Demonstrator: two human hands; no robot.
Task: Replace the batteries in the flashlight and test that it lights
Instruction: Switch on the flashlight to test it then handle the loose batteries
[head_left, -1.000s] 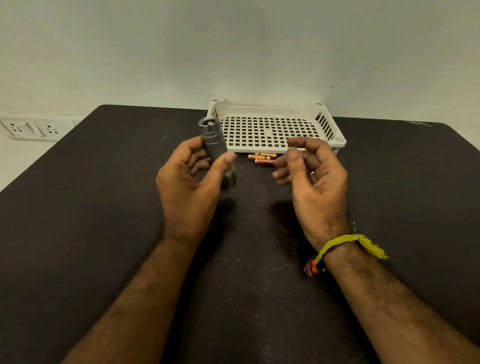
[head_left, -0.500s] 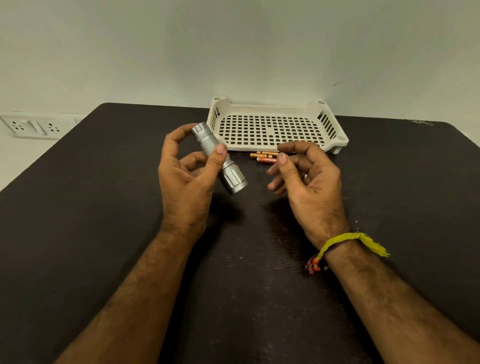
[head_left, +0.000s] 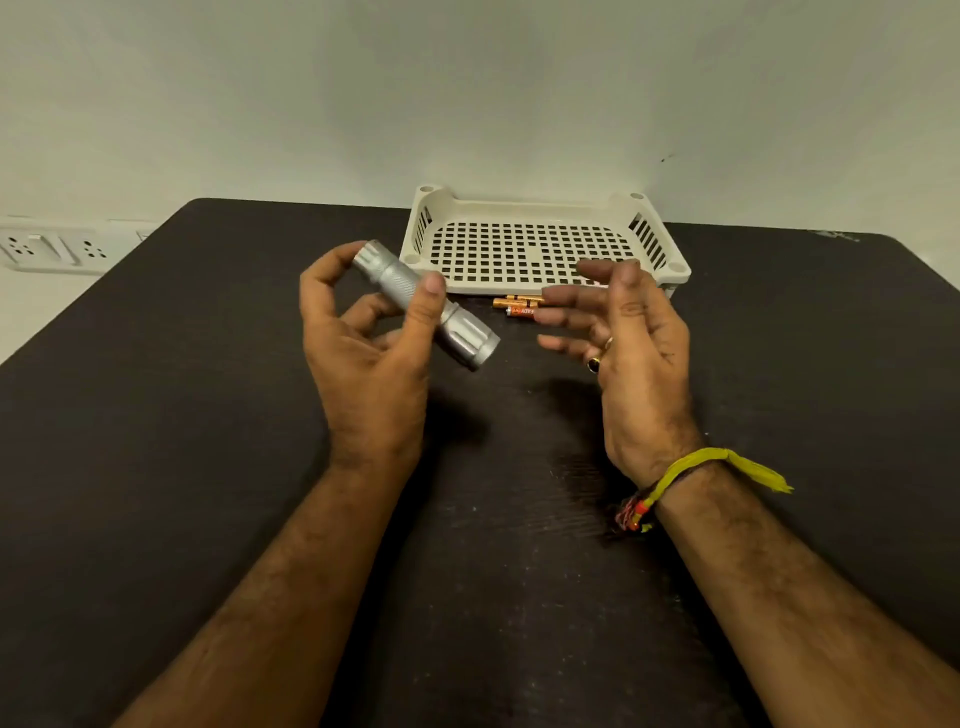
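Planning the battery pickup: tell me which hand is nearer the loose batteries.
Right. The right hand hangs open with its fingertips just over the batteries in front of the tray. The left hand is farther left, holding the flashlight.

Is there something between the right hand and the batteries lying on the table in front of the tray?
Nothing visible blocks the way. The right hand hovers open just above and beside the batteries, which lie on the table against the tray. The flashlight is off to the left.
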